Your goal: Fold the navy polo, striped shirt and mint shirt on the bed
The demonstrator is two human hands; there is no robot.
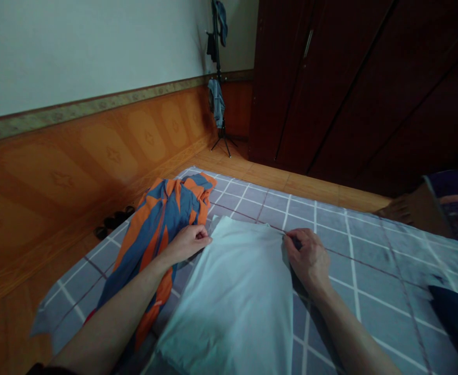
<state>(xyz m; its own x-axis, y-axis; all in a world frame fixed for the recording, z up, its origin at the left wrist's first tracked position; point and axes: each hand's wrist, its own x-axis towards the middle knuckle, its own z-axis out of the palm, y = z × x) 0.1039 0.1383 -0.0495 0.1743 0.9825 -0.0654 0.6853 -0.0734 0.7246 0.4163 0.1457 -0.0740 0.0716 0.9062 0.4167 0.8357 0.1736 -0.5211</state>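
A pale, whitish garment [237, 291] lies spread in a long folded shape on the checked bed sheet, its near end running out of the bottom of the view. My left hand [190, 242] is closed in a pinch at its upper left edge. At the upper right corner my right hand [307, 258] pinches the cloth between thumb and fingers. Left of the garment, partly behind my left forearm, an orange and blue striped garment [170, 203] lies in a loose heap. What kind of garment the pale one is, I cannot tell.
The bed's grey checked sheet [330, 224] ends at a far edge above the wooden floor. Dark cloth [453, 317] lies at the right. Beyond stand a coat rack [218, 67] and a dark wardrobe [322, 94]. Dark shoes [114, 221] sit by the left wall.
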